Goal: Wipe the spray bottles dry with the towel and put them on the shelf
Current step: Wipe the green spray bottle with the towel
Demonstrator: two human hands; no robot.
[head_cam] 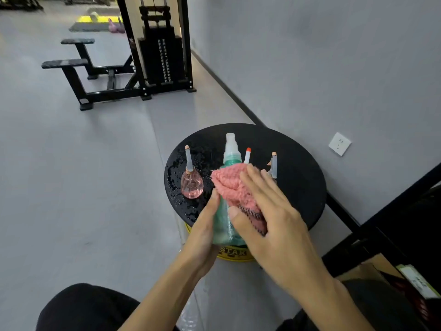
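Gripping translucent green plastic spray bottle low on body with left hand, over near edge of wet round black stool top, presumably to free all sides. Pressing fluffy pink towel onto it with right hand, fingers flat. Can't see bodies of red-tipped bottle and tan-tipped bottle behind towel and hand, nor most of black frame at right, maybe the shelf.

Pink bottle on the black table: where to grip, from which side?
Take the pink bottle by its bulbous body, probably from the left: it stands upright, that side is open, and the pink towel crowds its right. The slim spray neck offers little purchase.
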